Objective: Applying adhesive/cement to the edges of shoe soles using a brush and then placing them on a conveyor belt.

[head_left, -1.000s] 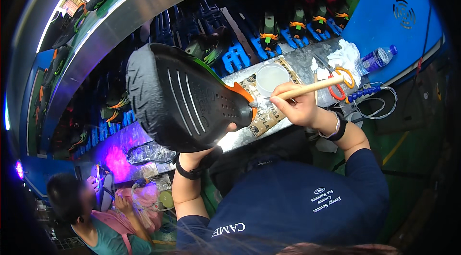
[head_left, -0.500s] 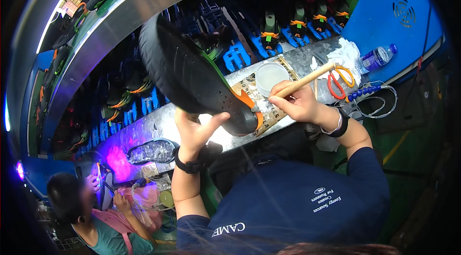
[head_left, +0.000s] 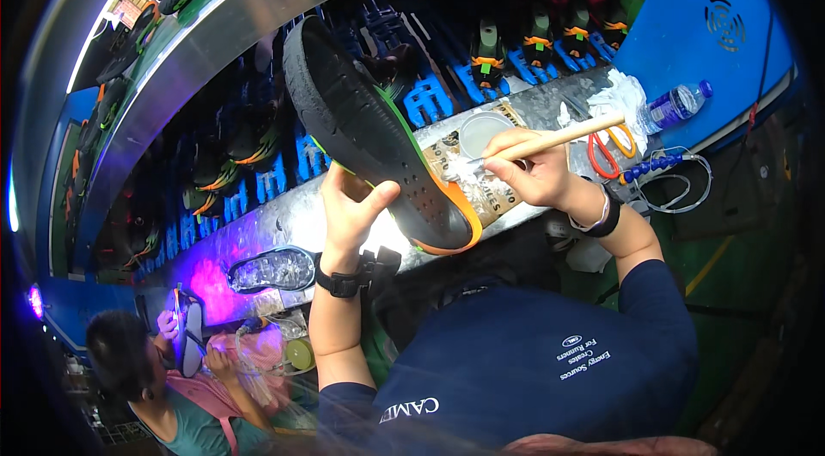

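My left hand (head_left: 351,208) holds a large black shoe sole (head_left: 378,142) by its left side, thumb over the edge. The sole stands tilted, its grooved, hole-dotted face toward me, with a green side and an orange rim at the near end. In my right hand (head_left: 534,177) a brush (head_left: 571,132) with a pale wooden handle is gripped between thumb and fingers. Its tip is left of my fingers, over the printed cardboard (head_left: 497,202) and apart from the sole. Just beyond my right fingers sits a round translucent tub (head_left: 481,131), partly hidden by them.
Orange-and-red-handled scissors (head_left: 604,155), crumpled white cloth (head_left: 623,99), a plastic bottle (head_left: 679,105) and a blue jointed hose (head_left: 650,168) lie to the right. Blue racks (head_left: 427,102) with shoes stand behind. At lower left, a co-worker (head_left: 125,361) holds another sole (head_left: 189,340).
The sole has turned more upright and shifted right and nearer me, showing more of its face. The brush tip has moved off the sole's orange rim toward the tub and cardboard.
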`<state>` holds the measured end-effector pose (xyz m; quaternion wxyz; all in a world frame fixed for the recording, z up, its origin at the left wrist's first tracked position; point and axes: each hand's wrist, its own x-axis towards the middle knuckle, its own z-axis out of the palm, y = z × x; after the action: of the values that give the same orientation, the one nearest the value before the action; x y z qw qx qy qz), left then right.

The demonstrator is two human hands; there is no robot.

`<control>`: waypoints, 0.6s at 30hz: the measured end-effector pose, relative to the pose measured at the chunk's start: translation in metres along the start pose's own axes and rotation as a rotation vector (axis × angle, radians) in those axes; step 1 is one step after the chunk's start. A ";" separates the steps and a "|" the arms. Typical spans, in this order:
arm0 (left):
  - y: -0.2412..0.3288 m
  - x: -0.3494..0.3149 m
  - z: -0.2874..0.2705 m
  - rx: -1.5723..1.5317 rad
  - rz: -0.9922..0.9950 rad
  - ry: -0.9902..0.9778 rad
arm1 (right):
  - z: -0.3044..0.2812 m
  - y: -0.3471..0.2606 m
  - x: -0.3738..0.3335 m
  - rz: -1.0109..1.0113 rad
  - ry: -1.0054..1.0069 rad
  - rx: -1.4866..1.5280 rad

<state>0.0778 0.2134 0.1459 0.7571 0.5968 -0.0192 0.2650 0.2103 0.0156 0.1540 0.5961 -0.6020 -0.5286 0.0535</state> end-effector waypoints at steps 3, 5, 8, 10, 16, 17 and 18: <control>0.001 0.001 0.000 -0.006 0.006 -0.003 | 0.002 -0.005 -0.002 -0.040 -0.074 -0.009; 0.003 0.002 0.001 -0.015 -0.001 -0.009 | 0.006 -0.013 -0.003 0.001 -0.161 -0.012; 0.002 0.002 0.001 -0.034 -0.037 -0.034 | 0.011 -0.011 0.002 -0.218 -0.111 -0.146; 0.003 0.001 0.003 -0.042 -0.062 -0.052 | 0.013 -0.008 0.004 -0.304 -0.057 -0.194; 0.003 -0.007 0.010 -0.072 -0.139 -0.071 | 0.013 -0.011 0.011 -0.412 -0.005 -0.317; 0.002 -0.008 0.009 -0.069 -0.161 -0.100 | 0.012 -0.012 0.012 -0.408 0.008 -0.343; 0.002 -0.009 0.010 -0.070 -0.161 -0.102 | 0.011 -0.011 0.013 -0.404 0.021 -0.372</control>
<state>0.0724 0.2010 0.1481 0.7944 0.5824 -0.0187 0.1717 0.2015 0.0293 0.1672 0.4794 -0.5840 -0.6324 -0.1707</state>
